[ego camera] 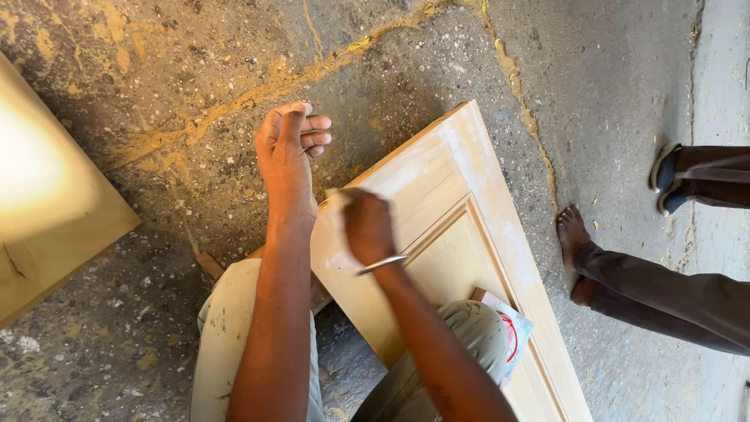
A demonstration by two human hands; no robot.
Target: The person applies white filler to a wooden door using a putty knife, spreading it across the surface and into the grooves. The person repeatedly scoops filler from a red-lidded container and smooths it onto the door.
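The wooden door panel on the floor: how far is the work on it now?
Done, it seems: the door panel's upper frame and near edge look pale and dusty. In hand: the right hand, blurred, presses something pale against the frame's near edge; the left hand is raised, empty. Left: the inner panel and lower frame look untouched.

The concrete floor [156, 70] was rough and grey, with yellow dust lying in streaks across it. A pale wooden board [47, 195] stood at the left edge. At the right, another person's bare foot [572, 228] rested on the floor, with a dark trouser leg [672, 293] behind it. Further right there was a sandalled foot [666, 180].
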